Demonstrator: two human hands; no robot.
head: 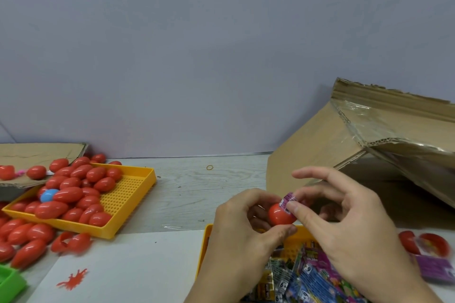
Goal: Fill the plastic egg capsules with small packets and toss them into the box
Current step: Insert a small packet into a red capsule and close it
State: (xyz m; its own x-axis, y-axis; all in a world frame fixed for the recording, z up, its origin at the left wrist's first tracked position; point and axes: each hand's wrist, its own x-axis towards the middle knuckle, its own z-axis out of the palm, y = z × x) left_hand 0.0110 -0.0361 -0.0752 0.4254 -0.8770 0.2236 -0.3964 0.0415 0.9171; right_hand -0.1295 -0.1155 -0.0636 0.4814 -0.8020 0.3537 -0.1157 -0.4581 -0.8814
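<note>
A large cardboard box (369, 135) lies tipped at the right, its open side facing the hands. At the left, a yellow perforated tray (128, 194) holds a heap of closed red egg capsules (73, 194) with one blue capsule (48, 196) among them; more red ones spill onto the table (197, 192) beside it. Just below the hands, a second yellow tray (205, 248) carries a pile of small printed packets (307, 280). The left hand (241, 226) grips a red capsule half (280, 215) between curled fingers and thumb. The right hand (344, 219) pinches a purple packet (288, 200) at the capsule's opening, its other fingers spread loosely.
</note>
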